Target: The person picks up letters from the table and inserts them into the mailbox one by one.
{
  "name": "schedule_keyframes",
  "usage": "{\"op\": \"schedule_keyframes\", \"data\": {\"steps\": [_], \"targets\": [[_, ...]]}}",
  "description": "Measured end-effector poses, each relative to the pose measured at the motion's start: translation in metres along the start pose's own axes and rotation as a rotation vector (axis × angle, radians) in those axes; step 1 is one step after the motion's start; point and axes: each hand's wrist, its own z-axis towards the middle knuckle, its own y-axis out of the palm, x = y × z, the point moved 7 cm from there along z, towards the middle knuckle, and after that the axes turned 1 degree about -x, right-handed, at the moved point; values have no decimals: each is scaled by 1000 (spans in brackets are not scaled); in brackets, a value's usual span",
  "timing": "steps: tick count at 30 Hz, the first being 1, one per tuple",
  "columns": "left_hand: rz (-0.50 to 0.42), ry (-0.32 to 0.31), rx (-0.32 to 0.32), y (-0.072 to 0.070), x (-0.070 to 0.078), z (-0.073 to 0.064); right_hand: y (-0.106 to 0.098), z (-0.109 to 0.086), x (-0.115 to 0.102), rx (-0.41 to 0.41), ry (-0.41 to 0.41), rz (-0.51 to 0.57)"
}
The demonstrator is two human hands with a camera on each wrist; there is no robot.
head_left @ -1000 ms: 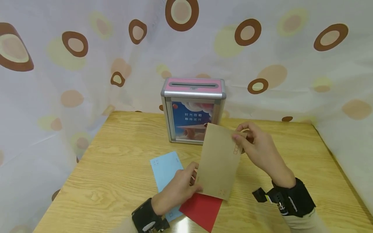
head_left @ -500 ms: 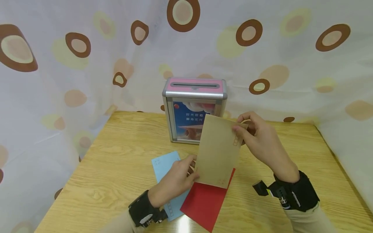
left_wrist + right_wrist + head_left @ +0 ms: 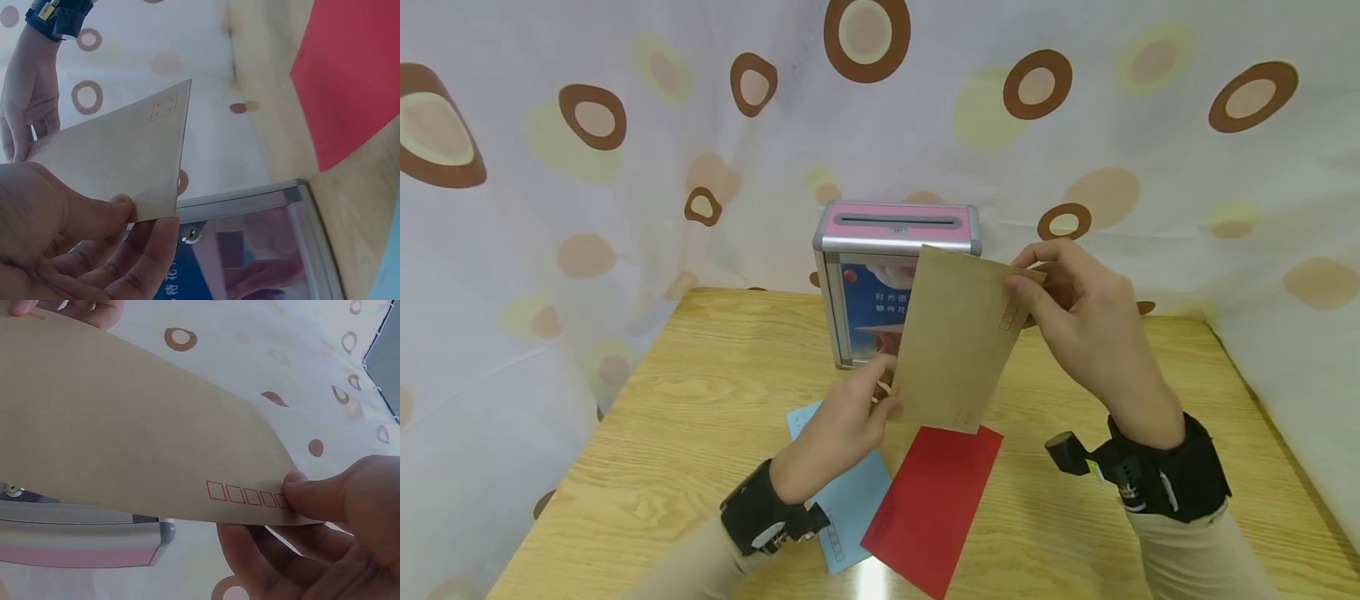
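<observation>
A brown kraft envelope (image 3: 958, 342) is held up off the table, tilted, in front of the letter box (image 3: 898, 237). My left hand (image 3: 842, 417) pinches its lower left edge between thumb and fingers. At the upper right corner, my right hand (image 3: 1090, 321) pinches it beside the printed red squares (image 3: 244, 494). The box has a pink top with a slot (image 3: 897, 221), a silver frame and a blue picture front, partly covered by the envelope. A small lock (image 3: 192, 235) shows on its front in the left wrist view.
Flat on the wooden table (image 3: 722, 400) lie a red envelope (image 3: 932, 508) and a light blue envelope (image 3: 850, 508), close together near the front. My left forearm covers part of the blue one. A patterned white cloth (image 3: 895, 150) hangs behind and along the sides.
Both hands have raised the brown envelope upward toward the box's top, away from the red envelope, which now shows more fully. The box and the envelopes on the table stay put.
</observation>
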Motion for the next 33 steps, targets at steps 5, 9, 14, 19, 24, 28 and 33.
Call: {"op": "schedule_keyframes", "data": {"steps": [5, 9, 14, 19, 24, 28, 33], "targets": [[18, 51, 64, -14, 7, 11, -6, 11, -15, 37, -38, 2], [36, 87, 111, -25, 12, 18, -11, 20, -27, 66, -70, 17], [77, 118, 155, -41, 20, 26, -18, 26, -41, 100, -90, 36], [118, 158, 216, -59, 30, 32, -26, 33, -51, 134, -102, 86], [133, 194, 257, -72, 39, 38, -35, 37, -60, 157, -126, 99], [123, 212, 286, -82, 45, 41, -39, 41, -69, 159, -166, 108], [123, 241, 331, -93, 55, 44, -39, 47, -76, 172, -212, 116]]}}
